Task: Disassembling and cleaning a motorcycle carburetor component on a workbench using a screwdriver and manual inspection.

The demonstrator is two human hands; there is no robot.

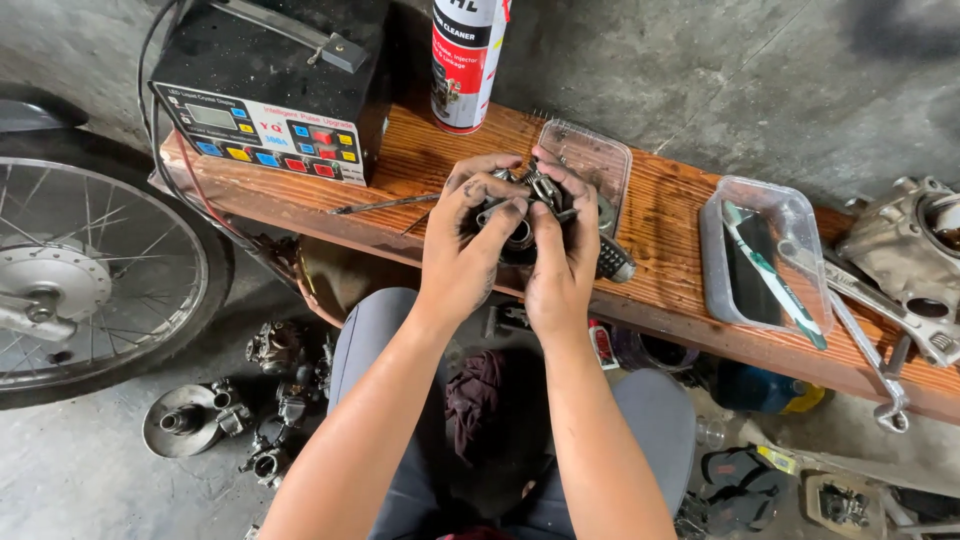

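Observation:
Both my hands grip one small metal engine part, a carburettor [522, 212], just above the front edge of a wooden plank bench [420, 160]. My left hand [465, 245] wraps its left side, fingers curled over the top. On the right side sits my right hand [562, 255], with its fingertips pressing on the upper fittings. Most of the part is hidden by my fingers. Both hands are smeared with grime.
On the bench stand a black battery charger [270, 85], a spray can [465, 65], a thin metal rod [385, 205], two clear plastic trays [765, 250], spanners [880, 340] and an engine casting [910, 250]. A motorcycle wheel [90, 270] and loose parts [270, 400] lie at the left on the floor.

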